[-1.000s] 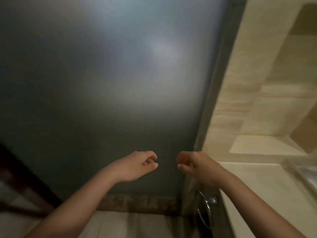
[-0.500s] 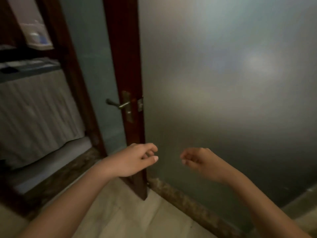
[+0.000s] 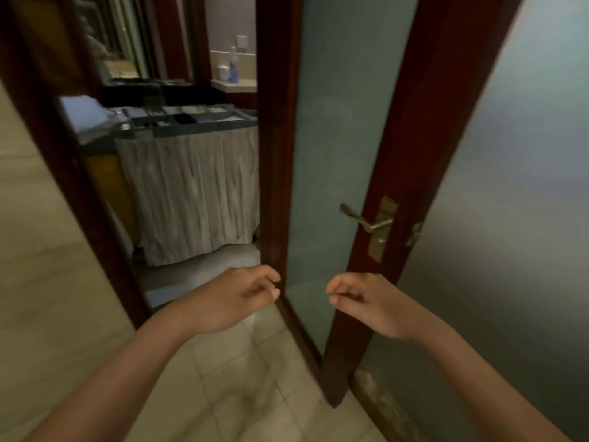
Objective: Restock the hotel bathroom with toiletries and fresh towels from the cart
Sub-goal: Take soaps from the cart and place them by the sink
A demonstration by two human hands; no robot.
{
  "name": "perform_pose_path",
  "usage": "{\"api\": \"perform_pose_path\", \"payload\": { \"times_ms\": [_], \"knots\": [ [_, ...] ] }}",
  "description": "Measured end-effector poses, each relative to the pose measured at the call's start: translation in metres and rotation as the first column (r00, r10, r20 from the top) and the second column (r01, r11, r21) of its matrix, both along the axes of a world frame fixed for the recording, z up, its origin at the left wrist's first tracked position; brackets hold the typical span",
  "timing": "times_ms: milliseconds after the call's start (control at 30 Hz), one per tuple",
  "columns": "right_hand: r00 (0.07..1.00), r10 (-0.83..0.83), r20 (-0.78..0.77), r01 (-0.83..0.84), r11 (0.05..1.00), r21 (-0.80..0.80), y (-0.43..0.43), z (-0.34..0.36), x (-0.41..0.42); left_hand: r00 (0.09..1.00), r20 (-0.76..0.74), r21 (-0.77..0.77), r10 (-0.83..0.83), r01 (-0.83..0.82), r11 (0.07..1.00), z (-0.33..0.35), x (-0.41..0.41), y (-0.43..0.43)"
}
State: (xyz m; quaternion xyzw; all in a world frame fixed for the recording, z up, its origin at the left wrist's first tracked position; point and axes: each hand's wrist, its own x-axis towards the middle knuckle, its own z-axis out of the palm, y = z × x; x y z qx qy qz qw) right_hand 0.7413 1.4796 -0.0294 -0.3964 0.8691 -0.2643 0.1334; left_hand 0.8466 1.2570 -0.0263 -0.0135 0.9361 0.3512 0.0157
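Note:
The housekeeping cart [image 3: 191,193] stands just outside the bathroom doorway, draped with a pale pleated curtain. Its dark top tray [image 3: 188,118] holds small toiletry items, blurred. Folded white towels [image 3: 86,114] lie at the cart's left end. My left hand [image 3: 236,298] and my right hand [image 3: 366,301] hover side by side at waist height in front of the doorway, fingers loosely curled, holding nothing. Both are well short of the cart.
A dark wooden door [image 3: 344,154] with frosted glass stands open to the right of the gap, with a brass lever handle [image 3: 366,221]. The left door frame [image 3: 79,186] and a beige tiled wall [image 3: 38,234] bound the left. A frosted glass partition [image 3: 516,218] fills the right.
My view has swung left from the frosted partition to the doorway, bringing the open door and the cart into sight. Both hands keep the same loose, empty pose.

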Motion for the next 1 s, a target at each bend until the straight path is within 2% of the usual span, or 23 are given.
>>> {"api": "perform_pose_path", "payload": {
  "times_ms": [167, 267, 533, 667, 800, 1000],
  "knots": [
    [0.991, 0.100, 0.084, -0.093, 0.992, -0.080, -0.080, -0.008, -0.060, 0.994, 0.029, 0.043, 0.108, -0.109, 0.993, -0.012, -0.032, -0.064],
    [0.983, 0.168, 0.071, -0.158, 0.978, -0.134, -0.129, -0.011, -0.109, 0.982, 0.034, 0.055, 0.185, -0.187, 0.981, -0.008, -0.071, -0.100],
    [0.956, 0.236, 0.173, -0.185, 0.945, -0.269, -0.240, -0.013, -0.236, 0.938, -0.003, 0.052, 0.347, -0.346, 0.937, -0.001, -0.180, -0.184],
    [0.950, 0.263, 0.166, -0.212, 0.938, -0.273, -0.293, -0.017, -0.276, 0.925, 0.008, 0.077, 0.379, -0.379, 0.922, 0.003, -0.218, -0.221],
    [0.943, 0.280, 0.178, -0.225, 0.935, -0.274, -0.342, -0.011, -0.310, 0.915, -0.053, 0.135, 0.401, -0.391, 0.910, 0.006, -0.253, -0.259],
    [0.924, 0.316, 0.214, -0.249, 0.924, -0.289, -0.413, -0.011, -0.352, 0.930, -0.012, 0.153, 0.368, -0.362, 0.919, 0.003, -0.296, -0.329]
  ]
}}
